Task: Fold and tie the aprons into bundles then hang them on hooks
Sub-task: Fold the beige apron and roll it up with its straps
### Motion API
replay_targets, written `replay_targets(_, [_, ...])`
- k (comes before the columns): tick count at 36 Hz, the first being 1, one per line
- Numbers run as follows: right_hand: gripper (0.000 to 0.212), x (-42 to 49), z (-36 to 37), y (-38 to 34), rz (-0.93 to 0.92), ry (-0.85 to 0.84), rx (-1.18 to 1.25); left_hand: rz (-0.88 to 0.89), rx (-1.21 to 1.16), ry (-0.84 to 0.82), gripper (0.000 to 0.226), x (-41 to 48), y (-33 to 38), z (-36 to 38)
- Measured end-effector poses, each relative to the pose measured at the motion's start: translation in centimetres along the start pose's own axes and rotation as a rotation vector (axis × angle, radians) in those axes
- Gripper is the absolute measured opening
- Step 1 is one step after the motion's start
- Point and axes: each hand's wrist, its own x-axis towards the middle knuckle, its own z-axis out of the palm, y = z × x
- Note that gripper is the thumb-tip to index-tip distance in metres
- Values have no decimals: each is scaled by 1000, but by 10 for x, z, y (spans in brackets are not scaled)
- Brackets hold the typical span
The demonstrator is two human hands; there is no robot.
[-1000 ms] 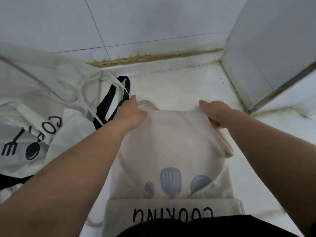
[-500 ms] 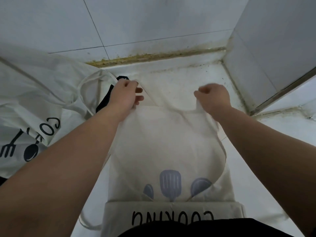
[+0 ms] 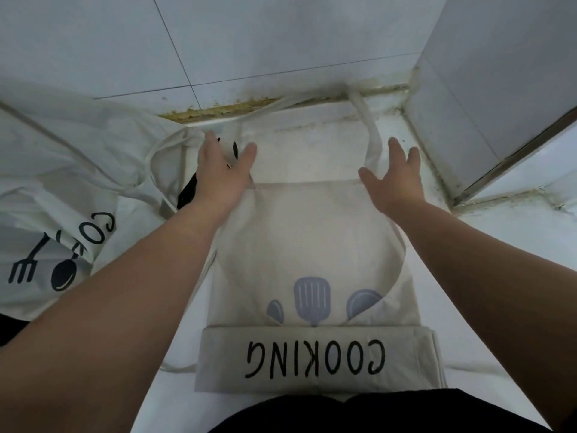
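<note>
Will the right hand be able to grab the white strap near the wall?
Probably yes. The right hand is open, and the strap lies just beside it with nothing covering it.

Counter: a smooth white counter (image 3: 312,157) ran into a tiled corner, with a grimy yellowed seam (image 3: 218,112) along its back edge.
Middle: a cream cloth apron (image 3: 309,232) lay flat on it, its near end folded into a band printed "COOKING".
Back: the pale neck strap (image 3: 373,132) looped back to the seam.
Left: a crumpled white cloth apron (image 3: 78,170) with a black fork-and-spoon print lay just beside it, with a black strap (image 3: 187,192) between them.
Near left: a thin pale tie string (image 3: 178,368) lay on the counter.
</note>
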Motion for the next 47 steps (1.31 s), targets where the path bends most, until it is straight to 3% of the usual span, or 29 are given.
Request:
replay_targets(4, [51, -12, 1, 7, -37, -16, -50, 109, 299, -77, 71, -18, -19, -2])
replay_targets(7, [43, -33, 2, 12, -73, -17, -54, 185, 349, -89, 54, -46, -29, -3])
replay_targets(12, [38, -78, 4, 31, -98, -30, -44, 283, 402, -81, 45, -98, -43, -6])
replay_targets(16, [41, -113, 2, 60, -41, -18, -69, 202, 401, -71, 46, -139, -55, -5])
replay_targets(19, [43, -132, 0, 77, -22, -29, -103, 89, 572, -153, 55, -160, -65, -3])
replay_targets(22, [47, -151, 2, 88, -74, -113, -167, 11, 766, -265, 67, -183, -79, 3])
replay_targets(29, [66, -181, 20, 109, -268, -316, -507, 8, 931, -295, 73, -214, -105, -1])
replay_targets(37, [69, -196, 24, 120, -234, -232, -627, -20, 967, -284, 75, -243, -112, -3])
replay_targets(42, [45, -196, 20, 114, -221, -124, -624, -19, 949, -243, 74, -250, -110, -4])
replay_targets(47, [37, -177, 10, 100, -112, -35, -411, 26, 853, -155, 68, -246, -99, -10])
